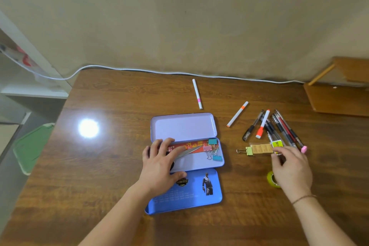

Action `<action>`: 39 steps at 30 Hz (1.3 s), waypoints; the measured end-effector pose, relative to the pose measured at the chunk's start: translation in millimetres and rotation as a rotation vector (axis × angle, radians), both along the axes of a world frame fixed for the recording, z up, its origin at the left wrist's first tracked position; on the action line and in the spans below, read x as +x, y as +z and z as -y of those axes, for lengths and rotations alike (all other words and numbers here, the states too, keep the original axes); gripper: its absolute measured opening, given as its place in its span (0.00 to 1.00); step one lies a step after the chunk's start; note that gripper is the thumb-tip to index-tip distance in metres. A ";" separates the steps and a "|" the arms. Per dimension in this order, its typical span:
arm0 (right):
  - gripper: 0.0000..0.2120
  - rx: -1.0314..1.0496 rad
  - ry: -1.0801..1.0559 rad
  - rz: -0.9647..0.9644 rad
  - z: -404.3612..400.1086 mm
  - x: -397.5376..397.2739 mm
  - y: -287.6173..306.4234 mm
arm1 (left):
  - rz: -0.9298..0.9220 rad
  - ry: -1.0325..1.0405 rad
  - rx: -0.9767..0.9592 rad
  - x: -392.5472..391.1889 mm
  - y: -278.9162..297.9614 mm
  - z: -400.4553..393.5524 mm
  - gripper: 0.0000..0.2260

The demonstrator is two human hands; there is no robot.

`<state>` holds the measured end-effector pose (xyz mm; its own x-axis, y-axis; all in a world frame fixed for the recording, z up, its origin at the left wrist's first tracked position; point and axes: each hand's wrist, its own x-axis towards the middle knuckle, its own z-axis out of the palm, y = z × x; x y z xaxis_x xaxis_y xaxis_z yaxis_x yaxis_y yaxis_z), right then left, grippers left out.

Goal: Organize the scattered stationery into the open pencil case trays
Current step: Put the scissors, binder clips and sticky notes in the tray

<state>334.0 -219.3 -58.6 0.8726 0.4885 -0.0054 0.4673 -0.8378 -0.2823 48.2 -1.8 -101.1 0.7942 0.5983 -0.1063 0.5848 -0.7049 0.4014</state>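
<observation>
A blue tin pencil case lies open in three trays on the wooden table. The middle tray holds a red card, a metal blade and several coloured binder clips. My left hand rests flat over that tray's left end, fingers spread, touching the blade. My right hand pinches the right end of a small clear packet with a tan card. A green binder clip lies at the packet's left end. Pens and an orange-capped marker lie behind the packet.
Two white markers lie apart, a pink-banded marker at the back and an orange-banded marker nearer the pens. A green tape roll sits by my right wrist. A white cable runs along the wall. A wooden shelf stands at the right.
</observation>
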 end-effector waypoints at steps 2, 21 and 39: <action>0.10 -0.024 -0.001 -0.005 13.9 4.1 -0.7 | 0.016 0.002 0.005 -0.4 -0.6 0.3 0.34; 0.06 -0.220 0.500 0.074 -34.0 -24.3 -2.0 | -0.003 0.012 -0.022 1.2 8.1 2.5 0.42; 0.09 -0.076 0.807 -0.007 -87.3 -76.2 16.6 | 0.023 0.008 -0.018 0.6 6.6 2.5 0.42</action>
